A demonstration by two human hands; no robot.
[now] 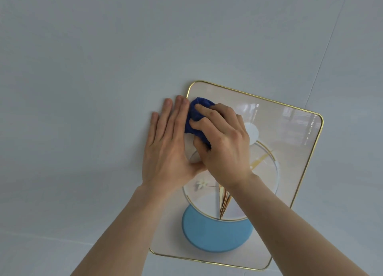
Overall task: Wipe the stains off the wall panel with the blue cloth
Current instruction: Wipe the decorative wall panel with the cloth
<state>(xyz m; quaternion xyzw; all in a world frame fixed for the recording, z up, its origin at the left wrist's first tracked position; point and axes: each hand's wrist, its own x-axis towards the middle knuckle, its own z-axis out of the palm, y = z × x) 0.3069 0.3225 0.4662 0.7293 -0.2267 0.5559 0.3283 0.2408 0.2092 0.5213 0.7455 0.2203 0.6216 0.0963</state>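
A glossy wall panel point(290, 130) with a thin gold rim hangs tilted on a pale wall; it shows a light blue disc, gold lines and a small white flower. My right hand point(222, 145) is bunched around a dark blue cloth point(195, 116) and presses it on the panel's upper left part. My left hand point(165, 147) lies flat, fingers together, across the panel's left edge, half on the wall, touching the cloth's side. No stains are visible on the uncovered surface; both hands hide what lies under them.
The plain grey-white wall point(103, 57) surrounds the panel on every side. A thin seam point(329, 47) runs diagonally down the wall at upper right. Reflections of a room show in the panel's upper right corner.
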